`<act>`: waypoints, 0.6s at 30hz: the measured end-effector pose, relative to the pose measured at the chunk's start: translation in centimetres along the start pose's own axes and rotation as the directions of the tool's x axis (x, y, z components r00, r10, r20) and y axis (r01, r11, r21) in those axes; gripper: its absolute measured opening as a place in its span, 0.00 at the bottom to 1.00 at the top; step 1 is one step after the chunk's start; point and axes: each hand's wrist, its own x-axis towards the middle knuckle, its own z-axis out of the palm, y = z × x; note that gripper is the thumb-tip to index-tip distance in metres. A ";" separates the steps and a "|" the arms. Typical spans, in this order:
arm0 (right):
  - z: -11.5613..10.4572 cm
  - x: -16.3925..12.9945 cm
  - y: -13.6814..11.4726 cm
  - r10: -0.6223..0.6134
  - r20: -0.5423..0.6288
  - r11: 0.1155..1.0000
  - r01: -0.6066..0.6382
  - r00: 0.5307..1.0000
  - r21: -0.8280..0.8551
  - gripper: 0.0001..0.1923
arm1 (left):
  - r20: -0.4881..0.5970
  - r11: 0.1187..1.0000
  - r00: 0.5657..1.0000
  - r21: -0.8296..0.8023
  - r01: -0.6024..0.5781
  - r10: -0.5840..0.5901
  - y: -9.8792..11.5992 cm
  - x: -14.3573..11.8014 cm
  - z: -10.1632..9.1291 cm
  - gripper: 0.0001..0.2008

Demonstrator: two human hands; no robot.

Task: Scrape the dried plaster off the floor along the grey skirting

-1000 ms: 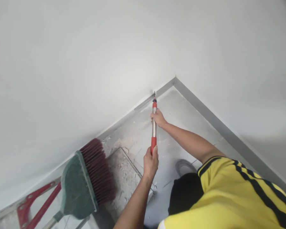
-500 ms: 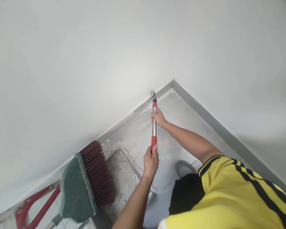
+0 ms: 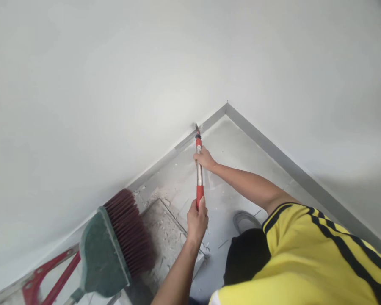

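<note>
Both of my hands grip a long scraper tool with a metal shaft and red grips. My left hand holds its near red end. My right hand holds the shaft further up, near the red collar. The tool's dark tip touches the grey skirting at the foot of the white left wall, close to the room corner.
An upturned broom with maroon bristles and a green head stands at the lower left. A red and metal ladder frame lies behind it. A dusty dustpan and debris sit on the grey floor. My shoe is on the floor.
The tool and both hands have shifted slightly to the left along the skirting. The view has moved a little too.
</note>
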 end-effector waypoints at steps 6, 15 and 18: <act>0.2 -0.6 -0.4 0.016 -0.035 1.000 -0.016 0.999 0.000 0.14 | -0.007 1.000 1.000 0.015 0.000 0.000 0.2 -0.5 -0.5 0.23; -0.2 -0.2 -1.1 0.017 -0.061 1.000 -0.017 0.998 0.003 0.14 | 0.020 0.999 0.999 0.002 -0.038 0.038 0.8 0.2 -1.0 0.22; 0.0 -0.4 -0.8 -0.006 -0.041 0.998 0.009 0.999 0.065 0.14 | 0.016 0.999 0.999 0.015 -0.049 0.049 0.3 0.1 -0.7 0.22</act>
